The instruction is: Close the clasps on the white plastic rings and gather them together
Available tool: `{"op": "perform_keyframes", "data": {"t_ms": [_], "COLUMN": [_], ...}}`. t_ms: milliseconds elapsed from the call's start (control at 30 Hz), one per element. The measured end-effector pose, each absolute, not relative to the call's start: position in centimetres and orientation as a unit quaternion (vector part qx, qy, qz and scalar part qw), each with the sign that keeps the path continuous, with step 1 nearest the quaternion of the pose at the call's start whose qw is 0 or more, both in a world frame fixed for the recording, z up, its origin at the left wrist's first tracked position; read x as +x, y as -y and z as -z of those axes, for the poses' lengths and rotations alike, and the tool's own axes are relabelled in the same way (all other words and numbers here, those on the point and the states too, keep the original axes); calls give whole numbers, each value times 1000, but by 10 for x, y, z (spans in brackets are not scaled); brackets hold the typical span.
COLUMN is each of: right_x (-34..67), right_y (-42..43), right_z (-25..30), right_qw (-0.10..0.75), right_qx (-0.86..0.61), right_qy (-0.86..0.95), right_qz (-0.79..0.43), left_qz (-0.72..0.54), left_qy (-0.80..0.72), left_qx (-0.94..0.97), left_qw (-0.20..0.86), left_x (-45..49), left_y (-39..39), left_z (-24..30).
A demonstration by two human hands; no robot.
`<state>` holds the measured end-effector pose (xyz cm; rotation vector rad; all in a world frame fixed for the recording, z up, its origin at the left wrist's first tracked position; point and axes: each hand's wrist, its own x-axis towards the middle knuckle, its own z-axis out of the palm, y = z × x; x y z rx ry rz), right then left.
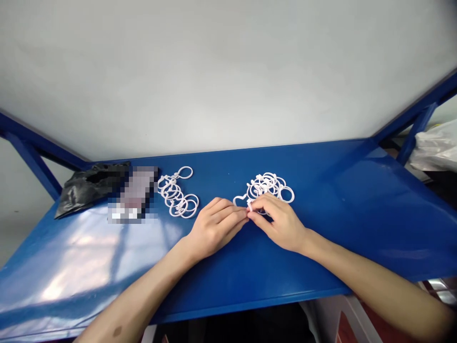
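My left hand (216,226) and my right hand (280,221) meet fingertip to fingertip above the blue table (250,271). Between them is a white plastic curtain ring (240,197), its loop showing just beyond the left fingers. The right thumb and index finger pinch a small white end of it. Left fingers are closed over its near side, so that part is hidden. A heap of similar white rings (270,182) lies right behind my right hand, partly covered by it. Left of my left hand lies a second group of linked or overlapping white rings (174,194).
A phone-like slab (137,190), blurred out in the picture, lies at the left beside a black plastic bag (84,188). Blue frame bars (32,159) stand at both sides, with a pale wall (228,76) behind. A clear plastic bag (437,145) sits at the far right.
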<state>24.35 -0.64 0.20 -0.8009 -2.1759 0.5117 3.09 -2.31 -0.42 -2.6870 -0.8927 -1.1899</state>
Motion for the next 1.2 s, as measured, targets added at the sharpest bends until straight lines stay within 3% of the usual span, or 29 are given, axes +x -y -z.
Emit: {"op": "perform_keyframes", "data": {"t_ms": [167, 300, 467, 633, 833, 1033, 1200], "right_x": [243, 244, 246, 247, 247, 248, 257], "right_y": [1, 1, 2, 3, 4, 9, -1], "right_z": [-5, -5, -3, -4, -2, -3, -11], "right_qw": [431, 422, 410, 403, 370, 338, 340], "right_qx": [-328, -303, -282, -285, -280, -251, -252], "right_qy": [826, 846, 862, 857, 866, 902, 905], "right_qz": [-156, -124, -97, -148, -186, -98, -33], "left_qz": [420, 484, 444, 435, 420, 385, 325], "left_qy": [278, 372, 378, 357, 354, 314, 339], "left_qx": [-863, -791, -810, -821, -834, -866, -879], "left_qw": [32, 22, -58, -99, -56, 52, 81], "left_x": [30, 32, 31, 31, 33, 38, 33], "left_y": [24, 27, 22, 21, 25, 31, 25], "left_z": [5, 0, 1, 7, 9, 5, -2]}}
